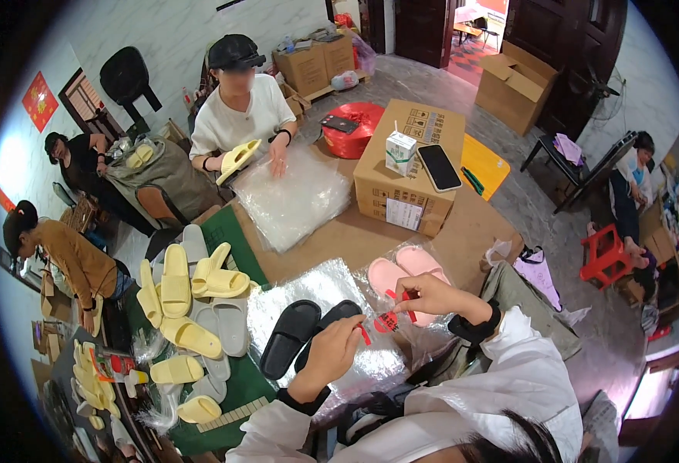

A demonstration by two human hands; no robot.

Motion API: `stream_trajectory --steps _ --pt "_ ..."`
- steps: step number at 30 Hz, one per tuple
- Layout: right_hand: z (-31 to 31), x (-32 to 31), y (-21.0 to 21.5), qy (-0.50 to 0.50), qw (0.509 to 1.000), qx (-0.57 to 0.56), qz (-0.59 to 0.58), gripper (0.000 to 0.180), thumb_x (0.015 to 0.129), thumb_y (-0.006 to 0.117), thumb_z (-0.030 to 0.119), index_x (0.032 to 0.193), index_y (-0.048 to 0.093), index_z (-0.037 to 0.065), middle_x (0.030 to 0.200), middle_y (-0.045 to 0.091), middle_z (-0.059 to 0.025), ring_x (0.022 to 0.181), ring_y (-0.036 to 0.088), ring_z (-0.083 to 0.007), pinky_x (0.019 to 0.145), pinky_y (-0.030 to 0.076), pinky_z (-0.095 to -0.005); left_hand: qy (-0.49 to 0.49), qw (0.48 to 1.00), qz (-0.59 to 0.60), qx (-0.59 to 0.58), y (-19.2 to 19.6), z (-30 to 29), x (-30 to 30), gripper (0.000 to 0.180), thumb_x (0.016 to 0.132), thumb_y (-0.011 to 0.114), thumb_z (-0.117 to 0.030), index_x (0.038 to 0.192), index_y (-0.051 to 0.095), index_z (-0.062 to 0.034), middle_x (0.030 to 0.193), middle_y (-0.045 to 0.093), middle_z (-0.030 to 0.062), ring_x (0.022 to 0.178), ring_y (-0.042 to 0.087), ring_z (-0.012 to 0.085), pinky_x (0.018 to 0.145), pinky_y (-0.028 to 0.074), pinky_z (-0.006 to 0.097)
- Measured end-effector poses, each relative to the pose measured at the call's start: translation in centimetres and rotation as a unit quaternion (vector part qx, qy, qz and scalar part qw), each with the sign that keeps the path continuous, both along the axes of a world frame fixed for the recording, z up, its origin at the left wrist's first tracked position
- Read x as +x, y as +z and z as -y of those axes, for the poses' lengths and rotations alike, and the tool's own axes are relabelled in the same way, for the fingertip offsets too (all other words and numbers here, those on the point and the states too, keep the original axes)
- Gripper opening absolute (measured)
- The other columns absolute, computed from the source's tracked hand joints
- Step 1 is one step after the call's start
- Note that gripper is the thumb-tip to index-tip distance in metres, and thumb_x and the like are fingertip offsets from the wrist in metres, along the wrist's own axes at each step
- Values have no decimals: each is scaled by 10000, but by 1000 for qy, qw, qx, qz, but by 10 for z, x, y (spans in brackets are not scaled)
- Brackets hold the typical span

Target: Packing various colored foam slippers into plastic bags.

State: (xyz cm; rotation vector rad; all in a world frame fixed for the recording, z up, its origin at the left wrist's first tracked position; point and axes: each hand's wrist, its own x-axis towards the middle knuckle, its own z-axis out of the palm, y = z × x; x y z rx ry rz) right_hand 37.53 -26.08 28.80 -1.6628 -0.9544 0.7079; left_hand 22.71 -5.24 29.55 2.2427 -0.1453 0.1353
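Observation:
A pair of pink slippers (420, 266) lies in a clear plastic bag (426, 337) with a round red mark (386, 322) and red strips at its mouth. My right hand (430, 299) is closed in a pinch on a red strip at the bag's edge. Beside the round mark, my left hand (328, 356) pinches the bag's other side, near another red strip. A pair of black slippers (290, 338) rests on a stack of shiny clear bags (266, 301); my left hand partly hides the right-hand slipper.
Yellow slippers (176, 282) and grey slippers (232, 328) lie on a green mat (239, 382) at left. A carton (401, 185) bears a drink box (399, 153) and a phone (440, 168). Across the table, a co-worker (243, 116) holds a yellow slipper by a bag stack (293, 197).

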Motion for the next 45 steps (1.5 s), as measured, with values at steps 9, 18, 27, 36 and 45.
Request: stream_trajectory --steps 9,18,27,36,45 --pt "-13 -18 6 57 998 1 4 193 836 680 178 834 561 27 737 590 -27 692 523 -91 633 430 -263 32 995 21 88 -17 13 -2 143 883 583 -167 896 590 -25 681 582 174 621 602 341 547 470 370" --pt "14 7 -3 -97 984 84 -120 124 840 665 89 826 557 30 790 562 6 751 516 -55 652 432 -230 189 968 7 -166 -25 -6 -8 140 929 472 -93 871 550 8 602 588 93 540 590 169 514 447 296" --pt "25 193 -35 -611 761 110 188 148 864 602 143 835 548 8 662 555 -61 646 576 -165 593 456 -312 142 989 0 49 -43 -29 -70 283 913 543 -186 696 487 -14 580 516 208 506 527 370 450 381 421" --pt "-29 237 -66 -690 700 -23 185 232 843 611 248 915 593 28 776 637 -165 776 622 -355 701 475 -430 166 986 -5 10 -36 -19 -89 172 905 534 -133 769 526 -28 584 547 155 520 559 347 466 412 413" --pt "-21 214 -70 -645 723 35 244 463 846 612 229 1185 450 -41 1202 456 -247 1090 475 -335 889 414 -409 109 984 -132 39 -60 -34 -111 187 833 455 -42 995 547 -60 944 593 182 863 575 381 744 462 444"
